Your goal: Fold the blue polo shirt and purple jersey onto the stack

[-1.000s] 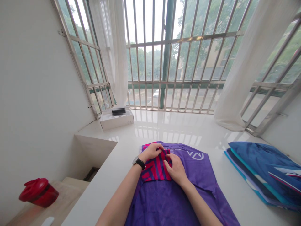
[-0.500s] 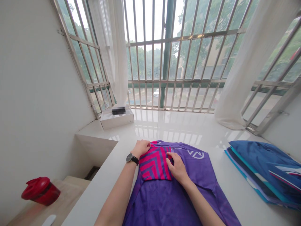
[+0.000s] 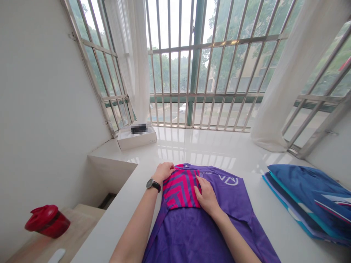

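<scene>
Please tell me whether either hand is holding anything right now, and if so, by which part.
Neither hand visibly grips anything. The left hand lies on the top edge and the right hand on the right edge of the folded pink-striped panel of the purple jersey.

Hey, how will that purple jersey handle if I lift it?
The purple jersey looks thin and floppy, lying in soft creases, so it would probably sag when lifted. The folded pink part might slip open, since the left hand and right hand are pressing it. It's likely light for its size.
</scene>
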